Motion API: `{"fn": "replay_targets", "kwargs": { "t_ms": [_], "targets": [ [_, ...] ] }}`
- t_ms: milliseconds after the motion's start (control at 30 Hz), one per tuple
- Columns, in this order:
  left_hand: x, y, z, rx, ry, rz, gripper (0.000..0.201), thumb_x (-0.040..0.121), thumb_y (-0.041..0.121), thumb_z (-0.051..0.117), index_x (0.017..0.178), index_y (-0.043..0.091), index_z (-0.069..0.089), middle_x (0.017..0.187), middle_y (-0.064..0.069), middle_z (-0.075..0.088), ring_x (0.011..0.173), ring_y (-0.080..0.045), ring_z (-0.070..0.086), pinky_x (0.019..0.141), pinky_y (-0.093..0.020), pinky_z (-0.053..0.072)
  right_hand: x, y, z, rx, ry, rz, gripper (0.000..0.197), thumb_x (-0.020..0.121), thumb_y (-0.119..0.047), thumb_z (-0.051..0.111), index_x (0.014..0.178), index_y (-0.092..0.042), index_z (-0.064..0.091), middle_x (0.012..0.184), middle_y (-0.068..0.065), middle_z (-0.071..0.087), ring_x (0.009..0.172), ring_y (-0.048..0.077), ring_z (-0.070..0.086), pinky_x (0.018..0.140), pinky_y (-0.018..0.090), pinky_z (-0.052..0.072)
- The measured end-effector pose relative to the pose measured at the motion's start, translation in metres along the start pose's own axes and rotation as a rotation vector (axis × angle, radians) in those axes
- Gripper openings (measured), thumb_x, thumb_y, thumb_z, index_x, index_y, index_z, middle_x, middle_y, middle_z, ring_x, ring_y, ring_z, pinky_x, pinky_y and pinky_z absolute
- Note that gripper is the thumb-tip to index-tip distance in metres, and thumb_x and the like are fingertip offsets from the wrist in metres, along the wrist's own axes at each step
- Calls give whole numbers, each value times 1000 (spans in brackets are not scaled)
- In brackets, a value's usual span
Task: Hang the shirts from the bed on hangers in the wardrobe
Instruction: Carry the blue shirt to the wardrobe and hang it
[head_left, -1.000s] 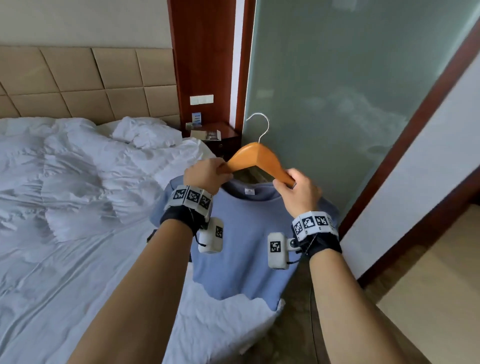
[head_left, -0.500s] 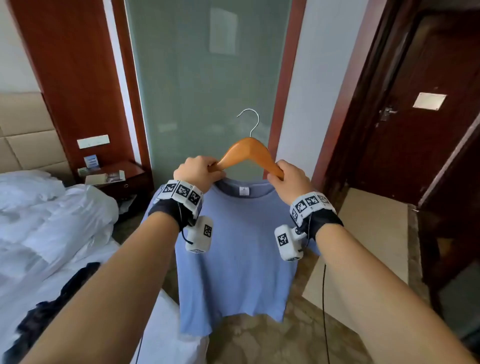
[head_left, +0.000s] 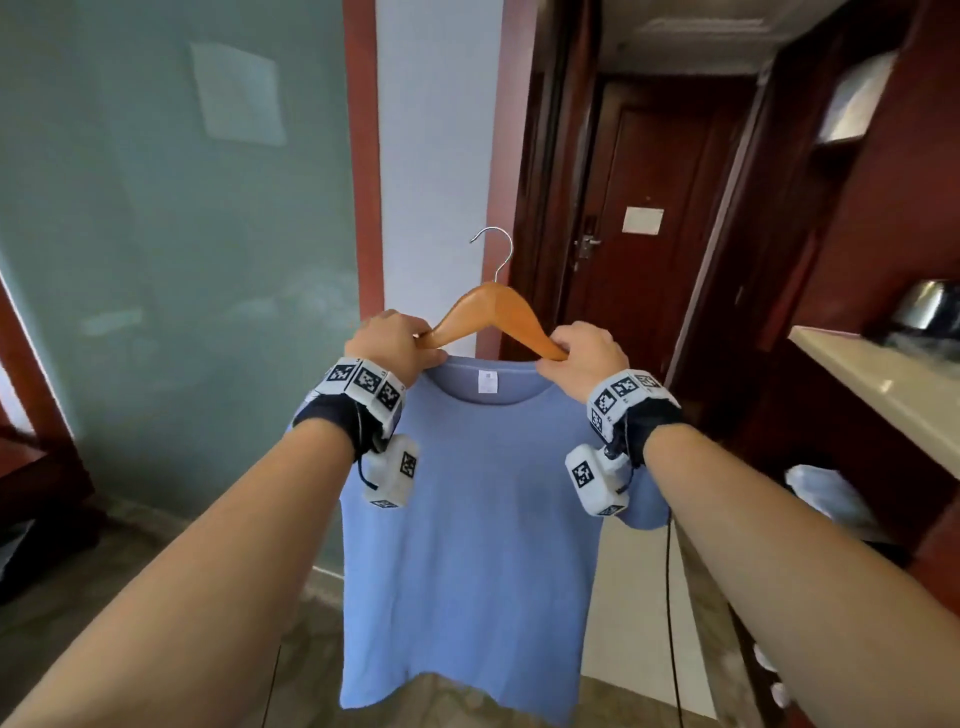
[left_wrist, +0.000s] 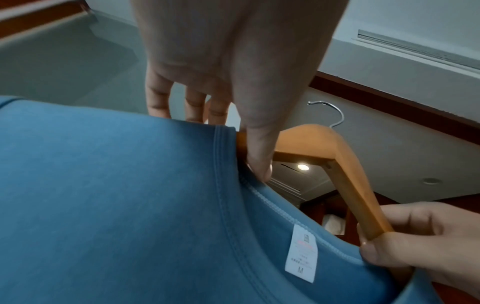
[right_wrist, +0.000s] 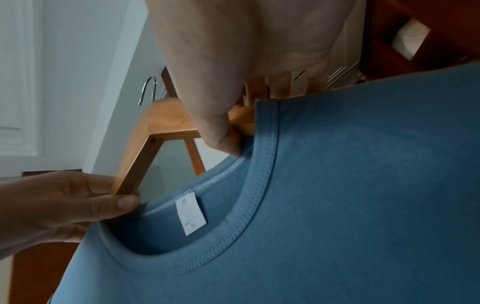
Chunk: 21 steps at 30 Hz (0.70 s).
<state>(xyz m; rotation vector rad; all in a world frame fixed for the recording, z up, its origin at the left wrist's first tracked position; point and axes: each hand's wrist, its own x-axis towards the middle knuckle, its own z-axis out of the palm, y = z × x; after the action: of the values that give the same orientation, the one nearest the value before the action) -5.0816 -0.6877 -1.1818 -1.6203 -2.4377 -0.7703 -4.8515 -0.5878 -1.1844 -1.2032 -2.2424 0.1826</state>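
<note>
A blue T-shirt (head_left: 467, 519) hangs on a wooden hanger (head_left: 493, 312) with a metal hook (head_left: 496, 254), held up at chest height in front of me. My left hand (head_left: 395, 340) grips the hanger's left arm and the shirt's shoulder. My right hand (head_left: 584, 353) grips the right arm the same way. In the left wrist view the thumb (left_wrist: 259, 156) presses the collar (left_wrist: 226, 164) against the hanger (left_wrist: 345, 164). From the right wrist, the thumb (right_wrist: 218, 131) pinches the collar beside the size label (right_wrist: 191, 216). The wardrobe is not in view.
A frosted glass wall (head_left: 171, 260) stands to the left, a white wall strip (head_left: 436, 156) straight ahead. A dark wooden door (head_left: 654, 234) closes a short hallway at the right. A pale counter (head_left: 883, 384) with a metal kettle (head_left: 930, 306) juts in at the far right.
I have turned right, away from the bed, which has left the view. The shirt on its hanger stays in both hands, now facing the hallway and door.
</note>
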Motion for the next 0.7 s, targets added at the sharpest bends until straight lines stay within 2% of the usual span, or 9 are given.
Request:
{"fn": "replay_targets", "kwargs": {
  "t_ms": [67, 200, 300, 400, 467, 567, 633, 700],
  "targets": [
    [40, 21, 13, -44, -16, 65, 18, 83, 49, 69, 82, 32, 63, 87, 2, 59, 83, -21, 55, 66, -30, 39, 32, 21, -6, -18, -8, 41, 27, 81, -27, 67, 63, -20, 49, 77, -2, 50, 69, 24, 56, 54, 28, 33],
    [114, 65, 41, -78, -58, 196, 23, 84, 50, 68, 89, 28, 69, 82, 2, 62, 79, -20, 58, 65, -30, 42, 87, 61, -21, 29, -47, 120, 23, 80, -22, 64, 69, -22, 43, 73, 1, 55, 65, 24, 55, 57, 32, 40],
    [158, 101, 64, -83, -77, 275, 21, 85, 49, 68, 83, 28, 65, 72, 8, 55, 76, -18, 55, 61, -28, 36, 121, 90, -33, 24, -34, 119, 23, 78, -18, 65, 73, -24, 43, 73, 3, 57, 70, 28, 59, 63, 37, 45],
    [195, 138, 85, -114, -119, 327, 18, 82, 46, 71, 77, 31, 62, 71, 9, 56, 75, -17, 58, 60, -27, 36, 151, 122, -44, 80, 0, 151, 25, 78, -7, 66, 81, -20, 45, 75, 1, 54, 68, 20, 53, 62, 34, 41],
    [220, 167, 99, -123, -132, 359, 13, 81, 38, 73, 88, 31, 65, 78, 7, 62, 74, -17, 59, 62, -27, 40, 171, 148, -52, 103, 6, 187, 27, 80, -4, 64, 83, -21, 43, 77, 0, 52, 68, 18, 50, 61, 31, 39],
    [260, 218, 124, -142, -114, 442, 37, 76, 32, 75, 109, 32, 58, 96, 4, 64, 82, -21, 59, 71, -33, 46, 201, 192, -58, 95, 4, 228, 24, 82, -6, 63, 89, -19, 44, 81, 3, 53, 72, 20, 52, 63, 33, 40],
    [284, 256, 139, -131, -109, 527, 54, 74, 30, 76, 121, 31, 50, 99, 5, 61, 87, -24, 61, 75, -35, 49, 222, 221, -59, 62, 6, 228, 24, 84, -8, 63, 97, -16, 45, 85, 5, 55, 76, 23, 55, 65, 35, 42],
    [308, 295, 156, -100, -92, 585, 61, 75, 24, 75, 128, 29, 45, 99, 1, 59, 90, -29, 62, 73, -36, 47, 245, 251, -63, 30, 11, 224, 28, 84, -9, 64, 104, -13, 45, 89, 8, 57, 80, 27, 59, 69, 38, 47]
  ]
}}
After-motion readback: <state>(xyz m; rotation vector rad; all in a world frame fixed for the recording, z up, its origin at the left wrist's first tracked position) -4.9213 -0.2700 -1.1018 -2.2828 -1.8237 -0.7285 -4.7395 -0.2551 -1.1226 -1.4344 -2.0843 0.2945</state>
